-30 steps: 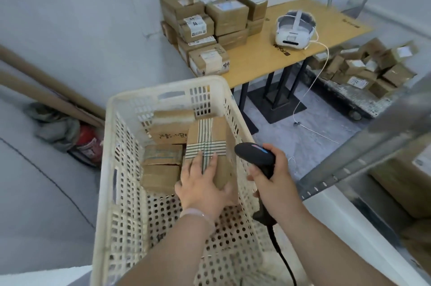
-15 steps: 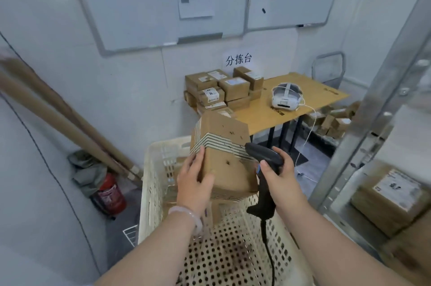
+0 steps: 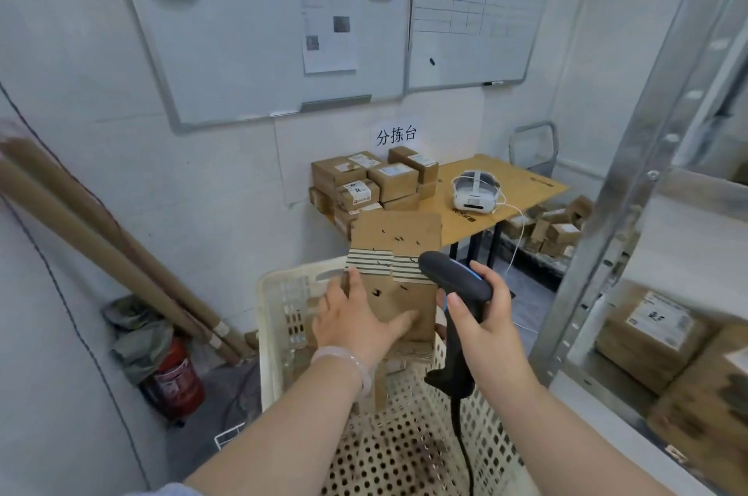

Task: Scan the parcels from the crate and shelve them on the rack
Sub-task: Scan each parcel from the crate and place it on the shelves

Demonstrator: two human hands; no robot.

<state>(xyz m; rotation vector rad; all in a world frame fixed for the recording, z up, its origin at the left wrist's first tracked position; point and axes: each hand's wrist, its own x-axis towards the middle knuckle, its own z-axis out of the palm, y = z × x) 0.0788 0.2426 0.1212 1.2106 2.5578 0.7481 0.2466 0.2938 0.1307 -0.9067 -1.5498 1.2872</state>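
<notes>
My left hand [image 3: 356,319] grips a brown cardboard parcel [image 3: 398,242] with striped tape, held upright above the white perforated crate [image 3: 283,301]. My right hand [image 3: 483,317] holds a black barcode scanner [image 3: 453,281] by its handle, its head right next to the parcel's right edge. More brown parcels lie low in the crate, mostly hidden behind my left hand and the held parcel. The metal rack [image 3: 631,188] stands at the right, with labelled parcels [image 3: 651,329] on its lower shelf.
A wooden table [image 3: 506,188] at the back carries stacked parcels [image 3: 372,179] and a white headset [image 3: 475,194]. More boxes lie on the floor behind it. Cardboard tubes [image 3: 101,236] and a red extinguisher [image 3: 174,378] are at the left wall. Whiteboards hang above.
My left hand has lifted the striped-tape parcel out of the crate and turned it upright. The scanner in my right hand has come up beside it. My view has tilted upward.
</notes>
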